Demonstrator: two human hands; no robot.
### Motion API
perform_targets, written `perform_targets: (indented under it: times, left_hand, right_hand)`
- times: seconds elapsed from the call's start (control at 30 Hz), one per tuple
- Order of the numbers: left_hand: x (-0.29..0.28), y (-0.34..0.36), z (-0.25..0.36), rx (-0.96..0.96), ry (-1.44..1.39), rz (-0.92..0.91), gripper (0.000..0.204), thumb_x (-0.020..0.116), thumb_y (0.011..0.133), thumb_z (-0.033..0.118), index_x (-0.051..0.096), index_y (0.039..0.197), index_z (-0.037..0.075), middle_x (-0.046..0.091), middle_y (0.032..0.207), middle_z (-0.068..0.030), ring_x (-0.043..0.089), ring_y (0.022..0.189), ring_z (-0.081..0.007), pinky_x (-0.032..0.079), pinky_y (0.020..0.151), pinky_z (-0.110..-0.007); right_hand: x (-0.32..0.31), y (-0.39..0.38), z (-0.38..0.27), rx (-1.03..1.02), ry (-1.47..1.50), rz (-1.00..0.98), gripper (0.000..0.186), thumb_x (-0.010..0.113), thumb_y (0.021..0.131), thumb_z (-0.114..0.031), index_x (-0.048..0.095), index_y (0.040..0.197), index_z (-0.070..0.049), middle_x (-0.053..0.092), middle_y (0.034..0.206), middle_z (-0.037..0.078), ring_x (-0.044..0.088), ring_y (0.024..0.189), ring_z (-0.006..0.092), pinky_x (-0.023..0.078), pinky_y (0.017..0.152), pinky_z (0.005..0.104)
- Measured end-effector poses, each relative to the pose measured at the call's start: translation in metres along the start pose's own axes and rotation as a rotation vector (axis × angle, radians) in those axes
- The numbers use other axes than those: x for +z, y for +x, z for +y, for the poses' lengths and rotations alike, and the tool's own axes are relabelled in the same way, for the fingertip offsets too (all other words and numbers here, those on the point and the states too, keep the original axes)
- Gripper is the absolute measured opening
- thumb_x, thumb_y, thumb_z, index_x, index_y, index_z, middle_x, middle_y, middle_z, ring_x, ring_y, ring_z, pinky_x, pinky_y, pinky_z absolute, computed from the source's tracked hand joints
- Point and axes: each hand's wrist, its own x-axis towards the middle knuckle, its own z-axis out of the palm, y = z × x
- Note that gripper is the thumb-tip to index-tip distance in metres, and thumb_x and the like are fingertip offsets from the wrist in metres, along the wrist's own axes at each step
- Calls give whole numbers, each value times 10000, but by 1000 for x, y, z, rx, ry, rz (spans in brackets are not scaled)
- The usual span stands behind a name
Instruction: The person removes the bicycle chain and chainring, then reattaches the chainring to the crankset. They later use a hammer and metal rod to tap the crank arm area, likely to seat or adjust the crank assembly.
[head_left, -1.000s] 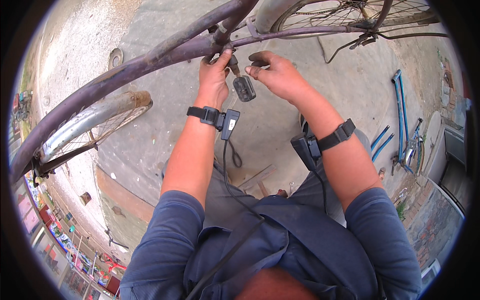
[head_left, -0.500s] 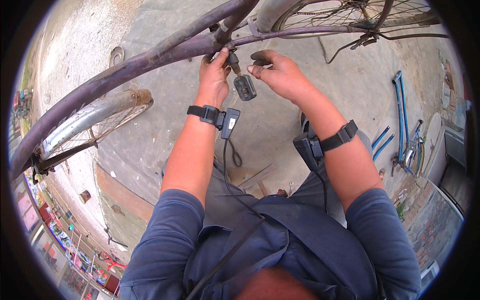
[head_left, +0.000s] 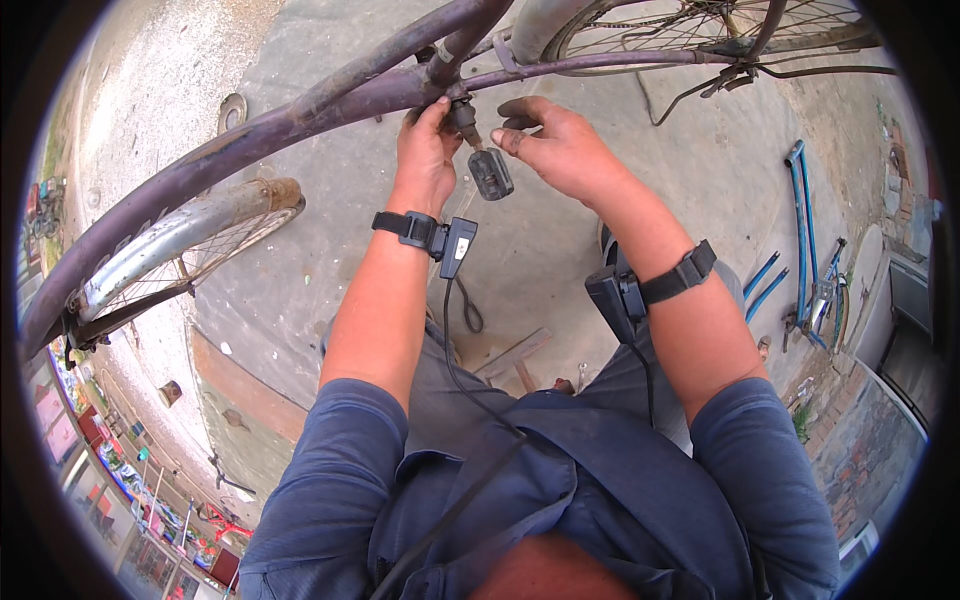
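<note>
A worn purple bicycle frame [head_left: 235,150] crosses the upper left. At its bottom bracket [head_left: 460,92], a dark crank arm [head_left: 465,122] points toward me and ends in a black pedal [head_left: 491,175]. My left hand [head_left: 427,150] is closed at the bottom bracket, thumb against its near left side beside the crank; its other fingers are partly hidden. Just right of the crank and above the pedal is my right hand [head_left: 555,145]. Its blackened fingers are bent, with thumb and forefinger apart and nothing visible between them. Both wrists carry strapped black devices.
The bicycle's front wheel with a silver mudguard [head_left: 190,225] is at left, its rear wheel [head_left: 690,30] at upper right. Blue frame tubes [head_left: 803,230] lie on the concrete at right. A flat board [head_left: 515,352] lies between my legs. Black cables [head_left: 470,385] run from my wrists.
My left hand has shifted very slightly left and down along the bottom bracket. The right hand has edged slightly left, toward the crank. The bicycle stays almost still.
</note>
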Motion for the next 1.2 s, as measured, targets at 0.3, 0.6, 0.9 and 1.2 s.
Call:
perform_targets:
  times: [0.3, 0.6, 0.9, 1.2]
  left_hand:
    - [5, 0, -5, 117, 121, 64, 309, 656, 993, 232, 585, 1251, 78, 687, 1072, -40, 659, 1014, -179, 484, 868, -373]
    - [6, -1, -5, 137, 216, 59, 317, 649, 999, 237, 579, 1252, 59, 674, 1041, -55, 654, 948, -175, 504, 868, -360]
    - [5, 0, -2, 63, 11, 28, 361, 702, 969, 208, 572, 1267, 52, 673, 1033, -38, 658, 935, -173, 506, 846, -359]
    - [3, 2, -7, 65, -3, 37, 358, 723, 953, 226, 589, 1226, 37, 681, 1036, -40, 657, 928, -158, 508, 837, -367]
  right_hand:
    - [-2, -3, -3, -16, -11, 5, 548, 731, 927, -322, 607, 1335, 22, 682, 1260, 200, 693, 1037, 262, 544, 904, 375]
    - [-2, -4, -7, 6, 11, -9, 545, 728, 930, -315, 603, 1338, 24, 685, 1251, 198, 692, 1032, 259, 541, 906, 376]
    - [0, -2, -4, 17, 73, -36, 570, 728, 926, -324, 585, 1351, 27, 681, 1238, 208, 683, 1047, 247, 539, 907, 364]
    - [-3, -3, -2, 10, 32, -26, 558, 719, 949, -306, 571, 1368, 30, 676, 1244, 178, 672, 1047, 212, 522, 932, 337]
